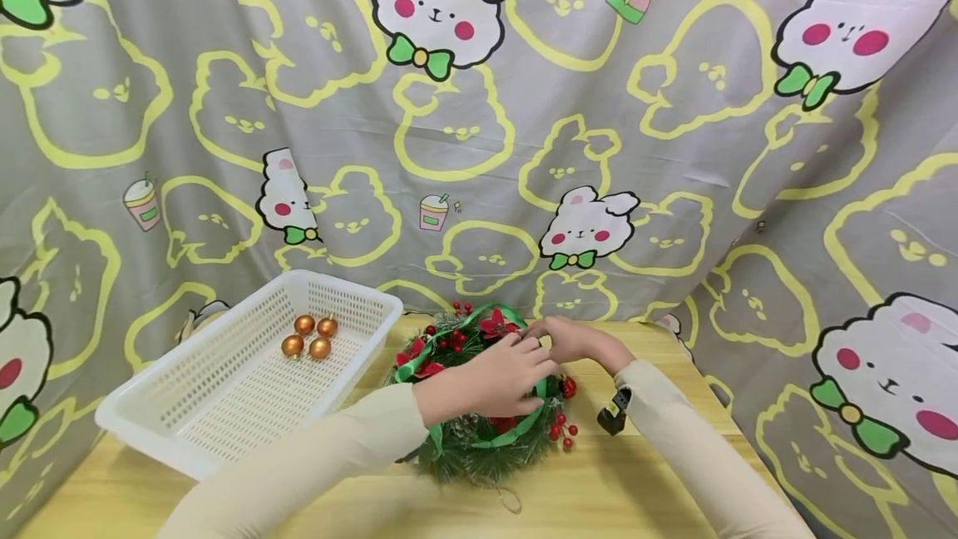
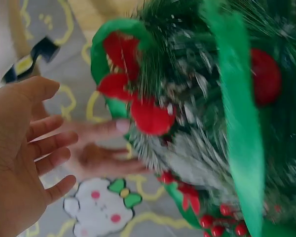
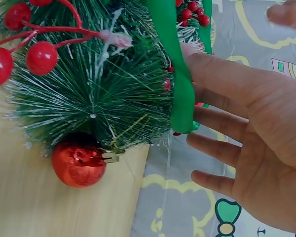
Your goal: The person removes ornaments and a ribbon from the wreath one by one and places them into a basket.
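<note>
Loosely splayed: left hand above wreath, right hand touching ribbon.

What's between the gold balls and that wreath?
In the head view, the basket's side wall and a strip of wooden table lie between the gold balls and wreath.

Left fingers and right fingers parted

Cannot read any word, brand or number. At nine o'clock in the head view, can see a green label on a cup printed on the curtain, too small for reading. Near five o'clock, can see a yellow patch on the black wrist device, also unreadable.
</note>
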Demonstrator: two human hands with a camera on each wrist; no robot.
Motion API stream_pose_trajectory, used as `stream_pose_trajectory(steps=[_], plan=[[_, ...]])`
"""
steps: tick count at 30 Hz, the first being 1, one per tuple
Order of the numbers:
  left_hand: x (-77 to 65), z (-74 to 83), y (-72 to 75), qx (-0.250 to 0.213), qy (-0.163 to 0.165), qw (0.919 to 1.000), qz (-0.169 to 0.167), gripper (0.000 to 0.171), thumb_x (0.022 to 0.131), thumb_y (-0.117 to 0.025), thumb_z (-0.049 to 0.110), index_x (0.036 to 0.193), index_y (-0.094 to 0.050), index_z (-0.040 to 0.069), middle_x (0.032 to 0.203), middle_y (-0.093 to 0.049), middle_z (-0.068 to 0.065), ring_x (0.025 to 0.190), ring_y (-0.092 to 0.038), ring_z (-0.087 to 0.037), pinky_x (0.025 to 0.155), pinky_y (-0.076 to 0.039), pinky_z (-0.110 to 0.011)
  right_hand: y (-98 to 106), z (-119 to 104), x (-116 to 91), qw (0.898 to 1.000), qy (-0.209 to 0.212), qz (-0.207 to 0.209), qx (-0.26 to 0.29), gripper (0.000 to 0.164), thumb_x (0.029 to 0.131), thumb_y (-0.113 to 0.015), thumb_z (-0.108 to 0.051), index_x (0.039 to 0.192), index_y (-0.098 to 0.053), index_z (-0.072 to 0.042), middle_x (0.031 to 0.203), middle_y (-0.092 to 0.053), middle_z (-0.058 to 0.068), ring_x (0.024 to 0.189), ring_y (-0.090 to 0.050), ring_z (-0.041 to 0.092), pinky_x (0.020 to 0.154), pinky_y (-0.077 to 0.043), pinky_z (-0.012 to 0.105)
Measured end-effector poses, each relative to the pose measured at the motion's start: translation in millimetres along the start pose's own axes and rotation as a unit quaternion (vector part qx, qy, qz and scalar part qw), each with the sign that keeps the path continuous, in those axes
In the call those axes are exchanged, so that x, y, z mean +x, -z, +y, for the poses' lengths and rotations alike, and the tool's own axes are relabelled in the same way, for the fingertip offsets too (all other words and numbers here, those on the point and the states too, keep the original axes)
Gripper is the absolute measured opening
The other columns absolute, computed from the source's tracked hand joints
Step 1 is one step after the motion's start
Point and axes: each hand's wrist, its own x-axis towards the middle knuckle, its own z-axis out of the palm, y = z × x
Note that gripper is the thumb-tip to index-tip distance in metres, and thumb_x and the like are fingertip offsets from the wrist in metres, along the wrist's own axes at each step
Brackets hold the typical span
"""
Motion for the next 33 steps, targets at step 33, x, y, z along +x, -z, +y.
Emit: stream_pose_trajectory(steps=[33], plan=[[76.8,40.9,-55.9,-0.015,0.096,0.9855,-0.139,0.046,0.105,-0.047,0.048,0.143,-0.055,0.024,0.143,-0.056,0.009,0.129,-0.049,-0.01,0.107,-0.042,-0.031,12,25,11,0.995,0.097,-0.005,0.029,0.03,0.097,-0.068,-0.007,0.125,-0.07,0.004,0.126,-0.07,0.023,0.116,-0.067,0.038,0.088,-0.056,0.041]])
